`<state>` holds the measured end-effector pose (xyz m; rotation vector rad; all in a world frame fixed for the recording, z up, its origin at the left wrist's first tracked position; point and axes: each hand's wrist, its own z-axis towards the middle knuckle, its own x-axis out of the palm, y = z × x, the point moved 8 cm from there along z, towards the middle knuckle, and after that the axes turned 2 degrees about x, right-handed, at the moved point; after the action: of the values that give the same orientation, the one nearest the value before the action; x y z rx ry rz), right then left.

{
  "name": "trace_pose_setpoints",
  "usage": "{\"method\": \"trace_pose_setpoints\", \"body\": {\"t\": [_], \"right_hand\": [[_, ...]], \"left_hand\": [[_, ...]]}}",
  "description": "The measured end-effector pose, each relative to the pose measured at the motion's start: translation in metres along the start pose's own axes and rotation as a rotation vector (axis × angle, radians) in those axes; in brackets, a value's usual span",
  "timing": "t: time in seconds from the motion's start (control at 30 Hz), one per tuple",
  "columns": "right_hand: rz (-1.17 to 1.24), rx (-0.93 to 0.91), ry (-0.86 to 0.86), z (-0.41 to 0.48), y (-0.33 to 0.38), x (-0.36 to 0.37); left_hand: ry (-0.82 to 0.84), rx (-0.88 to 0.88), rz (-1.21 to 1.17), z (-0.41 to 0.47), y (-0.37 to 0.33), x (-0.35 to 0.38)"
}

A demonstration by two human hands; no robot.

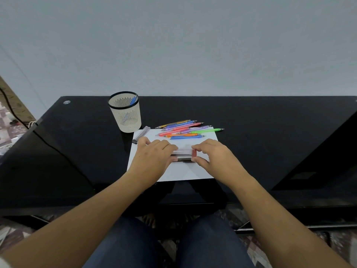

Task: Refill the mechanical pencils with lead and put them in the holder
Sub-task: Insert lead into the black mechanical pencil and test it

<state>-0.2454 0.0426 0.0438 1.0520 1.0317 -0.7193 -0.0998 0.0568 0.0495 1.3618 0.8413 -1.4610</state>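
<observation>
Both hands meet over a white sheet of paper [201, 171]. My left hand [152, 155] grips the left end of a clear lead case [183, 154] with dark leads inside. My right hand [214, 157] pinches its red cap end. Several coloured mechanical pencils [183, 129] lie in a loose pile at the sheet's far edge, with a green one [207, 130] sticking out to the right. A cream mesh holder [126, 113] stands at the back left with a blue pencil [133, 100] leaning inside it.
A second clear lead case [142, 134] lies slanted beside the holder, partly on the paper. The black glass table [270, 132] reaches to a pale wall. A black cable [11, 111] runs down at the far left. My legs show below the near edge.
</observation>
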Motion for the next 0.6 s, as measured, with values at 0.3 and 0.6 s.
{"method": "trace_pose_setpoints", "body": {"t": [0.3,0.6], "right_hand": [[0.033,0.038,0.004,0.0053,-0.0005,-0.0002],[0.022,0.059,-0.021,0.0065,-0.0002,-0.0007]], "left_hand": [[0.039,-0.046,-0.034,0.0003,0.0041,0.0041],[0.067,-0.067,-0.061,0.0051,0.0087,0.0067]]}}
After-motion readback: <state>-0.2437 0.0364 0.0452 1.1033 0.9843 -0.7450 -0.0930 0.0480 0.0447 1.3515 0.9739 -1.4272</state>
